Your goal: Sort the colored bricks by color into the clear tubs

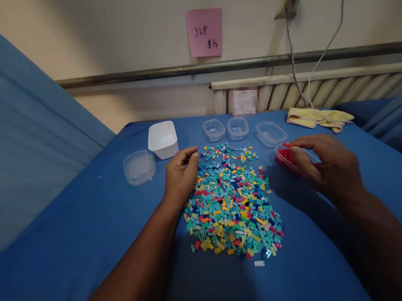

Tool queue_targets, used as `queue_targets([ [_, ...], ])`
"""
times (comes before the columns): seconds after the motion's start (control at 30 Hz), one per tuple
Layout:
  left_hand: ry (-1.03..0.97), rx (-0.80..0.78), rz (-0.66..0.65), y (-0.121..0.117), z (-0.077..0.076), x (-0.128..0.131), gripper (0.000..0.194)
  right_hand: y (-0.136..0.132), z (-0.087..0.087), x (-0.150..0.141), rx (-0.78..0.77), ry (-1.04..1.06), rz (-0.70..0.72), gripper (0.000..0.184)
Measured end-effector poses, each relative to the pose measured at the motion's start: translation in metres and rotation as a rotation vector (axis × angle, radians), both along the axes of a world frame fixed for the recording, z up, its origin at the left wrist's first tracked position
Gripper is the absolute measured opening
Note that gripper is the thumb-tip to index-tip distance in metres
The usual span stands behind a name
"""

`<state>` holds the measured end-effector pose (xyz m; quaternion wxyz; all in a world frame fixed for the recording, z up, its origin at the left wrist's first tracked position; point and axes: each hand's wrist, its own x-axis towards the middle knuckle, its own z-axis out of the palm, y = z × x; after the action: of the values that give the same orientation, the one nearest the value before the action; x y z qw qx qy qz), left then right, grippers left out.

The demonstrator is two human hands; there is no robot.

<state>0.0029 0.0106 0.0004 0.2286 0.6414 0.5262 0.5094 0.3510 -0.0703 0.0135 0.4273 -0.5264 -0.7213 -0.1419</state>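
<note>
On the right, the right hand [330, 166] pinches a red piece [287, 144] over the clear tub [277, 155]; likely light, stiff and slick, it's best gripped by its sides. The left hand [182, 175], fingers narrow, is beside the brick pile [230, 198], holding what I can't tell.

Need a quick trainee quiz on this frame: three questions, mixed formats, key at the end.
1. Multiple choice: which hand is over the clear container of red pieces?
A) left
B) right
C) both
D) neither

2. Fill in: the opaque tub beyond the left hand is ____ in colour.

3. True or false: the brick pile is all one colour.

Key:
1. B, the right hand.
2. White.
3. False; the brick pile mixes blue, yellow, pink and other colours.
</note>
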Motion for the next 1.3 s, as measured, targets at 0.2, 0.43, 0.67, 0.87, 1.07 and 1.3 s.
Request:
queue_targets([
  [0.2, 0.015, -0.023, 0.106, 0.026, -0.018, -0.022, 0.037, 0.011, -0.01, 0.049, -0.034, -0.115, -0.115, 0.018],
  [0.43, 0.076, -0.094, 0.082, 0.03, -0.024, -0.027, 0.043, 0.015, -0.024, 0.032, -0.11, -0.07, -0.081, 0.031],
  [0.67, -0.012, -0.146, 0.014, 0.029, -0.028, -0.024, 0.073, -0.014, -0.024, -0.054, -0.346, -0.117, 0.513, 0.048],
  [0.87, -0.116, -0.185, 0.026, 0.029, -0.029, -0.022, 0.085, -0.037, -0.024, -0.095, -0.665, -0.322, 0.765, 0.077],
  [1.07, -0.046, -0.173, 0.027, 0.026, -0.028, -0.019, 0.082, -0.031, -0.026, -0.117, -0.721, -0.393, 0.766, 0.08],
  [1.3, -0.017, -0.156, 0.015, 0.026, -0.028, -0.019, 0.08, 0.005, -0.022, -0.14, -0.726, -0.422, 0.709, 0.087],
])
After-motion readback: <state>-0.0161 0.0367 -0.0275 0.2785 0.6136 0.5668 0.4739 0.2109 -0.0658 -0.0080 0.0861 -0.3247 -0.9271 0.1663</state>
